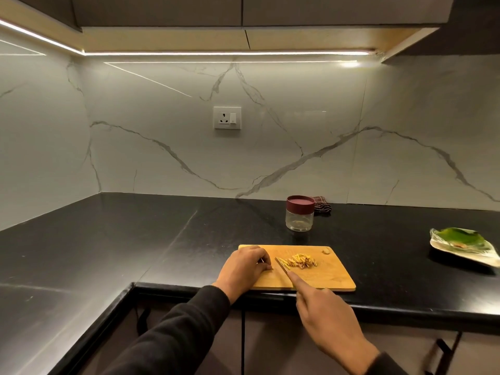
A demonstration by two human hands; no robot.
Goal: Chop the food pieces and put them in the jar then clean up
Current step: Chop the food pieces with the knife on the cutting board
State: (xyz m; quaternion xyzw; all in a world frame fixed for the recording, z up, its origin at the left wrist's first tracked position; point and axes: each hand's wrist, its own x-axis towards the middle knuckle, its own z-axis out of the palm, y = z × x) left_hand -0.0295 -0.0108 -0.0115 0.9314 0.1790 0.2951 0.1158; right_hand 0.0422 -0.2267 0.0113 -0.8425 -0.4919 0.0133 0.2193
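Wooden cutting board (322, 277) lies at the front edge of the black counter (135, 239). Left hand (243, 266) rests on the board's left end, fingers curled under; whether its grip pinches a small piece at the fingertips cannot be told from this angle. Right hand (324, 312) holds the knife (282, 266), grip closed around the handle, index finger stretched along the blade's back. Blade lies on the board, angled, just left of a pile of chopped food pieces (301, 261), yellowish and brown. One small lone piece (326, 250) sits near the board's far right corner. Jar (299, 217), clear with dark red lid on, stands upright behind the board; a few bits visible at its bottom. Checked cloth (322, 204) just behind the jar. Leaf-shaped plate (460, 249) well to the right.
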